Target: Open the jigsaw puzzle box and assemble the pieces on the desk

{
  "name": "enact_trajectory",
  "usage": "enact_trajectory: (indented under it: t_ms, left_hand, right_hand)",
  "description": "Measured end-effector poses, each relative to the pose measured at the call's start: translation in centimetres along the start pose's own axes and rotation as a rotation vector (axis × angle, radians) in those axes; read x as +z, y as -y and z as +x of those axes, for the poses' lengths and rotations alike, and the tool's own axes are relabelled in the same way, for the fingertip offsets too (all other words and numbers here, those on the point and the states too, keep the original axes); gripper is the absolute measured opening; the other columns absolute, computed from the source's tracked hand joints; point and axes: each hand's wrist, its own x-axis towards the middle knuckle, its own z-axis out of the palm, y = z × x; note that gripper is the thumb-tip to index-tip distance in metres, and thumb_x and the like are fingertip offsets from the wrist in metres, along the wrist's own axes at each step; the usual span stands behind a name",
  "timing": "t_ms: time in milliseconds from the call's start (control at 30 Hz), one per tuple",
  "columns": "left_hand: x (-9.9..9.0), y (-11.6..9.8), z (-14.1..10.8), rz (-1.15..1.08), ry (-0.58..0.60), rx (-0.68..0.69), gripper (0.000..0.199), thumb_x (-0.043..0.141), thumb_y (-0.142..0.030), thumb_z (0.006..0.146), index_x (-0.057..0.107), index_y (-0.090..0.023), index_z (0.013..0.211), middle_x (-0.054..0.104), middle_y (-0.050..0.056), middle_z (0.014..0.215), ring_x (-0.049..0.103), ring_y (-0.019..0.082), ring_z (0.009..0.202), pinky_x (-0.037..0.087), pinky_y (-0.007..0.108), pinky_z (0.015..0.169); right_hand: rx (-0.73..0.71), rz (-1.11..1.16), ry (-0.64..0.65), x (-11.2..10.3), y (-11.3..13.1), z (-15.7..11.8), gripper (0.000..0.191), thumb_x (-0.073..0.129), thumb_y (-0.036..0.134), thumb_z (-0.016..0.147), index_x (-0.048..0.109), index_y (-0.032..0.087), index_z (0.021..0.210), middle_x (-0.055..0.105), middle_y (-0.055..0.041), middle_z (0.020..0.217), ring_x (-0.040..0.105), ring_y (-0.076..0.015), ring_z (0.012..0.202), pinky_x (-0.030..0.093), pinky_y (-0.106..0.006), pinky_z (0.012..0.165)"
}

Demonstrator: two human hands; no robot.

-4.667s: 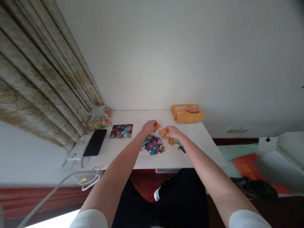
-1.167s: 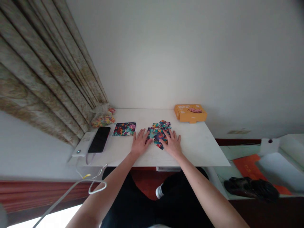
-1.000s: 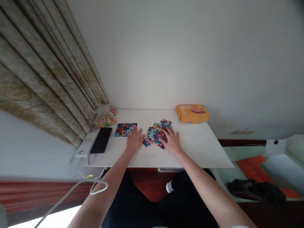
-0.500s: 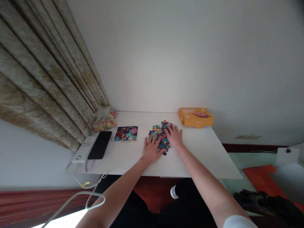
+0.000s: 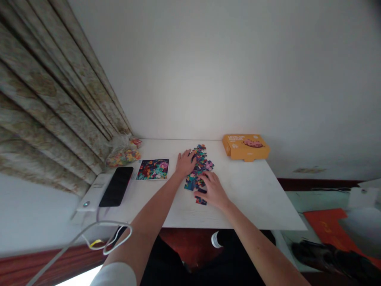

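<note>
Pieces: multicoloured cardboard jigsaw pieces (image 5: 197, 171) in a loose strip on the white tabletop (image 5: 253, 202) (a few overlapping)
Left hand (image 5: 185, 163): open, palm down, fingertips at the strip
Right hand (image 5: 213, 191): curved over the lower pieces; whether gripping, cannot tell

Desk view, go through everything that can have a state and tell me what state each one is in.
Left hand: open, fingers beside the jigsaw pieces.
Right hand: curved over the lowest pieces.
Jigsaw pieces: loose, in an uneven strip, not a finished picture.
Picture card: lying flat.
Orange box: shut.
Phone: face up, screen dark.
Curtain: hanging in folds.
</note>
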Motion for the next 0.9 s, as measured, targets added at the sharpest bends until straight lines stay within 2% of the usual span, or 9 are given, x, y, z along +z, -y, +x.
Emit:
enact_trajectory:
  t_ms: [67,133,267,333,433,533,667,800,900]
  left_hand:
    - [-0.2,0.2,0.3,-0.039,0.044,0.071,0.046,0.033,-0.038,0.107,0.056,-0.029,0.147,0.051,0.007,0.157,0.042,0.026,0.148,0.028,0.059,0.123]
    - [-0.5,0.5,-0.4,-0.086,0.101,0.152,0.046,0.030,-0.038,0.109,0.060,-0.031,0.142,0.056,0.004,0.153,0.044,0.022,0.147,0.028,0.055,0.124]
    - [-1.3,0.6,-5.0,-0.136,0.128,0.202,0.047,0.029,-0.040,0.109,0.061,-0.029,0.142,0.056,0.005,0.153,0.047,0.019,0.145,0.030,0.050,0.124]
    - [-1.5,0.0,-8.2,-0.092,0.079,0.203,0.048,0.042,-0.049,0.106,0.058,-0.028,0.146,0.053,0.008,0.155,0.042,0.024,0.149,0.024,0.053,0.127]
    - [-1.2,-1.9,-12.4,-0.001,0.035,0.225,0.078,0.062,-0.068,0.090,0.047,-0.027,0.155,0.038,0.012,0.165,0.031,0.035,0.154,0.012,0.066,0.127]
    - [-0.5,-3.6,-14.3,0.053,0.029,0.219,0.091,0.066,-0.075,0.082,0.042,-0.031,0.158,0.035,0.012,0.166,0.028,0.039,0.154,0.011,0.071,0.125]
    - [-0.1,-3.6,-13.2,0.127,0.020,0.018,0.082,0.057,-0.072,0.091,0.037,-0.032,0.160,0.028,0.011,0.169,0.025,0.038,0.156,0.015,0.073,0.122]
    - [-0.5,-2.1,-10.5,0.132,0.069,-0.031,0.078,0.053,-0.064,0.097,0.034,-0.024,0.161,0.027,0.014,0.169,0.024,0.033,0.157,0.021,0.062,0.125]
    - [-0.8,-1.0,-8.1,0.116,0.066,-0.047,0.072,0.050,-0.057,0.101,0.036,-0.020,0.160,0.029,0.016,0.169,0.025,0.031,0.157,0.022,0.056,0.127]
  right_hand:
    - [-0.018,-0.048,0.037,0.3,0.6,-0.2,0.069,0.069,0.067,0.085,0.058,0.027,0.141,0.050,-0.0149,0.151,0.040,-0.0372,0.144,0.023,-0.063,0.123]
    - [0.040,-0.090,0.014,0.7,0.4,0.2,0.065,0.061,0.065,0.091,0.054,0.028,0.145,0.044,-0.0136,0.158,0.031,-0.0377,0.151,0.017,-0.067,0.123]
    - [0.261,-0.118,-0.119,0.8,-2.1,3.4,0.052,0.039,0.053,0.105,0.051,0.025,0.147,0.039,-0.0144,0.162,0.028,-0.0365,0.152,0.020,-0.067,0.121]
    - [0.333,-0.095,-0.146,0.4,-3.4,5.9,0.050,0.031,0.047,0.108,0.051,0.023,0.147,0.037,-0.0139,0.164,0.026,-0.0344,0.153,0.021,-0.063,0.122]
    - [0.330,-0.045,-0.078,-0.5,-4.6,10.4,0.051,0.032,0.047,0.109,0.045,0.025,0.153,0.031,-0.0100,0.168,0.019,-0.0365,0.156,0.018,-0.066,0.122]
    - [0.298,-0.028,0.051,-1.0,-4.7,14.0,0.050,0.034,0.049,0.108,0.049,0.027,0.151,0.037,-0.0088,0.165,0.023,-0.0404,0.154,0.018,-0.073,0.119]
    - [0.204,-0.003,0.112,-0.8,-4.7,14.9,0.047,0.032,0.046,0.110,0.064,0.023,0.136,0.047,-0.0129,0.158,0.039,-0.0380,0.147,0.019,-0.075,0.116]
    - [0.128,0.020,0.052,-0.3,-5.1,11.4,0.040,0.039,0.043,0.107,0.071,0.023,0.120,0.061,-0.0098,0.142,0.051,-0.0280,0.138,0.034,-0.054,0.119]
    - [0.082,0.093,-0.084,-0.2,-5.2,7.7,0.038,0.042,0.044,0.105,0.072,0.023,0.114,0.064,-0.0106,0.132,0.057,-0.0241,0.129,0.043,-0.043,0.115]
